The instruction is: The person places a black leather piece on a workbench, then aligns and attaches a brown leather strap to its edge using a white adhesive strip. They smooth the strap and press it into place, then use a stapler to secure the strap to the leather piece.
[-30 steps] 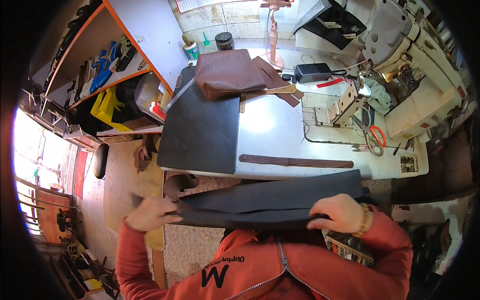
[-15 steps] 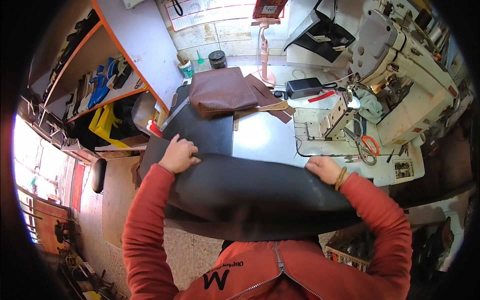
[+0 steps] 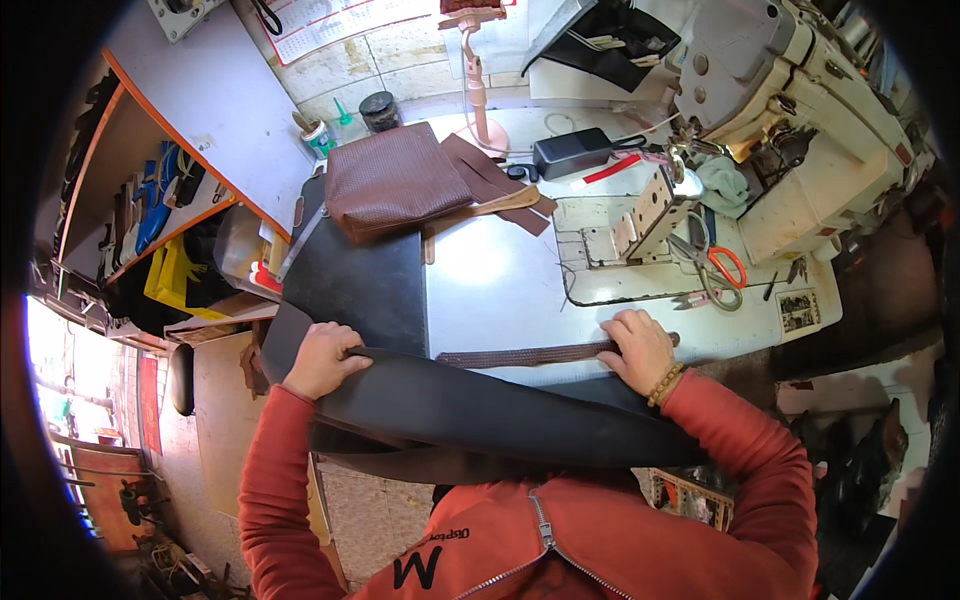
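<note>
A large black sheet of leather-like material (image 3: 480,410) lies folded over the table's near edge and hangs toward my body. My left hand (image 3: 328,360) is closed on its upper left edge, thumb on top. Just beyond the fold, a narrow brown woven strap (image 3: 520,356) lies across the white tabletop. My right hand (image 3: 640,352) is over the strap's right end, with thumb and fingers on either side of it. The strap's tip shows past the knuckles. Part of the sheet reaches under my right wrist.
A brown textured leather bag (image 3: 395,185) rests on another black sheet (image 3: 355,290) at left, a wooden stick (image 3: 500,207) beside it. Orange-handled scissors (image 3: 722,268) lie by the sewing machine (image 3: 790,130) at right. A black adapter box (image 3: 572,152) and a pink stand (image 3: 480,105) are farther back.
The sheet's far edge has come down toward my body, uncovering the brown strap. My right hand has let go of the sheet and moved onto the strap; my left keeps its hold.
</note>
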Motion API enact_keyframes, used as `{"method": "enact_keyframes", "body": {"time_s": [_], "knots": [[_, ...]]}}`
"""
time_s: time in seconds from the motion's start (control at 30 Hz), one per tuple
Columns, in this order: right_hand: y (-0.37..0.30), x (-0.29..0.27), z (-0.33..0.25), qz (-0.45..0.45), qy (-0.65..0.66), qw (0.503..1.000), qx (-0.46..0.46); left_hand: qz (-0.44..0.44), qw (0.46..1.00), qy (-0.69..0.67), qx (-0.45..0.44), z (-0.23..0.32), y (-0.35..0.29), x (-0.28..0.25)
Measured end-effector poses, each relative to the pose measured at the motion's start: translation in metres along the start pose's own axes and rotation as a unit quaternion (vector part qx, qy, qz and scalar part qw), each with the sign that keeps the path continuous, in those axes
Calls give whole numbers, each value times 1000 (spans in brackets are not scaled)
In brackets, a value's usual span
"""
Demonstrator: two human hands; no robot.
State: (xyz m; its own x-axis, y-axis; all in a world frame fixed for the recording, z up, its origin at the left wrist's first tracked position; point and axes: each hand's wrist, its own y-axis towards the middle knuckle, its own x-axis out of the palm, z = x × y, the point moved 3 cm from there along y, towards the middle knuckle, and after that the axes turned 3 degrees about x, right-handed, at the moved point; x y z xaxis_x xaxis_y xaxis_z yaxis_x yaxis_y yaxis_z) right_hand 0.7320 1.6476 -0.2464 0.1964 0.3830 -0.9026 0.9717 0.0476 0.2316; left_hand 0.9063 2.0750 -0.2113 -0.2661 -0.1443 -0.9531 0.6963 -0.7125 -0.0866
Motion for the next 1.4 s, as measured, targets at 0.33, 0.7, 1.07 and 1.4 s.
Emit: {"method": "enact_keyframes", "body": {"time_s": [0.33, 0.7, 1.07, 1.4], "knots": [[14, 12, 12, -112, 14, 993, 32, 25, 998, -54, -7, -14, 6, 4], [139, -68, -1, 100, 8, 988, -117, 221, 970, 78, -59, 8, 30, -13], [66, -71, -7, -174, 380, 892, 173, 113, 959, -25, 260, 214, 69, 105], [65, -132, -11, -83, 341, 926, 142, 205, 956, 22, 209, 195, 91, 82]]}}
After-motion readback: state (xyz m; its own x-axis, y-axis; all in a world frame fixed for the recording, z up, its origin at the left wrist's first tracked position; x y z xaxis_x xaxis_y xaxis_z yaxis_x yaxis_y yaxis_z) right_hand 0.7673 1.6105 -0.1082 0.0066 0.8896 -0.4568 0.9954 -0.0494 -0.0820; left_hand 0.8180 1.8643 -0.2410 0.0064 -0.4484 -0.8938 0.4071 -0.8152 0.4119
